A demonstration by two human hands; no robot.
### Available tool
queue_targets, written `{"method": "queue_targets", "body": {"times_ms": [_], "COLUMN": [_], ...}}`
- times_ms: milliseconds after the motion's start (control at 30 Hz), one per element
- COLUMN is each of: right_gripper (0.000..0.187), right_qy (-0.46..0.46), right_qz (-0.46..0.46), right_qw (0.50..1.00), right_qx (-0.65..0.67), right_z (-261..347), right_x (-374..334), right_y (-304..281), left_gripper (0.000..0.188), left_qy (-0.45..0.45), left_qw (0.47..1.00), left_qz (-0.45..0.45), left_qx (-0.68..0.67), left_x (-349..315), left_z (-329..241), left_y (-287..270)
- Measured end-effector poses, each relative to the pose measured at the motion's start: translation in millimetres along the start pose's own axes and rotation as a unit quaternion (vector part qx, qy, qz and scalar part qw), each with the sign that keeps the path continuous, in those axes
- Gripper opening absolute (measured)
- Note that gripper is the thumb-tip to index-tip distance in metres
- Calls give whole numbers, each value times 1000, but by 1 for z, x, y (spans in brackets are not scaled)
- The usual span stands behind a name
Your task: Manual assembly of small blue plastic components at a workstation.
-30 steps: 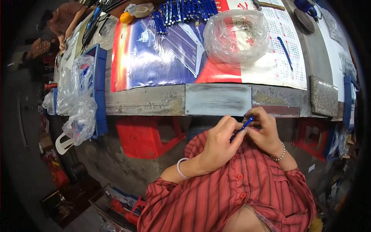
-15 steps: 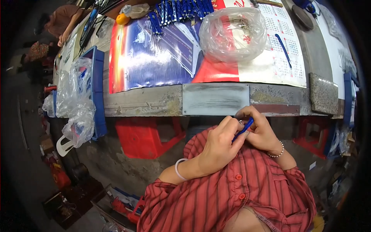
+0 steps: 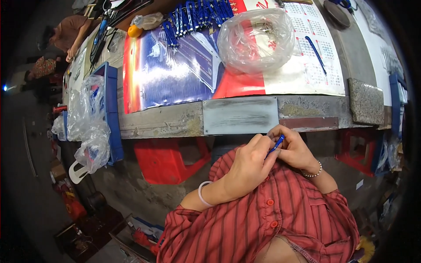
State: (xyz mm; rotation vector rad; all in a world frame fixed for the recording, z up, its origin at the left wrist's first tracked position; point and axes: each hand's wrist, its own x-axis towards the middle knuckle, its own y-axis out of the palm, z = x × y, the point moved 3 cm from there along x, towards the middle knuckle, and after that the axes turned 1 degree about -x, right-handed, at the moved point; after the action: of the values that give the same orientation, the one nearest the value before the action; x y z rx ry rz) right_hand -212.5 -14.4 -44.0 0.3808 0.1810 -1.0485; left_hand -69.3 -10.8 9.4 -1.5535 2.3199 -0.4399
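In front of my chest, just off the table's near edge, both hands meet around a slim blue pen-shaped piece (image 3: 276,143). My left hand (image 3: 247,161) is closed on its lower end, fingers pinched together. Closed on the upper end, my right hand (image 3: 294,151) has its thumb and fingers bent round it. The fingers hide much of the piece. At the table's far side lies a pile of similar slim blue pieces (image 3: 197,16) with pale ends. A single blue one (image 3: 316,55) rests on the calendar sheet at the right.
A clear plastic bag (image 3: 256,41) sits on the printed poster (image 3: 175,87). A pale metal plate (image 3: 240,116) is fixed at the front edge, a stone block (image 3: 366,101) to its right. Left hangs a blue crate (image 3: 113,114) with plastic bags; red stools (image 3: 160,162) stand below.
The blue piece has tilted slightly and less of it shows between my fingers. Both hands remain together at nearly the same place. The view has shifted a little.
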Motion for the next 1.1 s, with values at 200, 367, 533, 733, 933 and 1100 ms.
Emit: {"method": "queue_targets", "body": {"times_ms": [200,367,533,733,933,1100], "right_gripper": [27,26,29,27,27,20], "right_qy": [11,12,-46,-98,-92,-24], "right_qz": [-6,-3,-3,-134,-414,-406], "right_qw": [1000,999,997,954,744,741], "right_qx": [25,37,-68,-250,-516,-534], "right_z": [-2,-3,2,57,61,65], "right_x": [-1,0,-4,3,71,98], "right_y": [-3,-6,-11,-76,-207,-225], "left_gripper": [13,14,18,13,14,10], "left_qy": [0,9,19,9,-87,-157], "left_qw": [999,998,997,998,989,914], "left_qz": [5,8,27,-10,-55,-55], "left_qx": [37,57,69,55,-104,-371], "left_x": [6,8,15,12,1,-4], "left_z": [-6,-5,-12,3,11,0], "left_y": [3,6,6,-10,-23,-27]}}
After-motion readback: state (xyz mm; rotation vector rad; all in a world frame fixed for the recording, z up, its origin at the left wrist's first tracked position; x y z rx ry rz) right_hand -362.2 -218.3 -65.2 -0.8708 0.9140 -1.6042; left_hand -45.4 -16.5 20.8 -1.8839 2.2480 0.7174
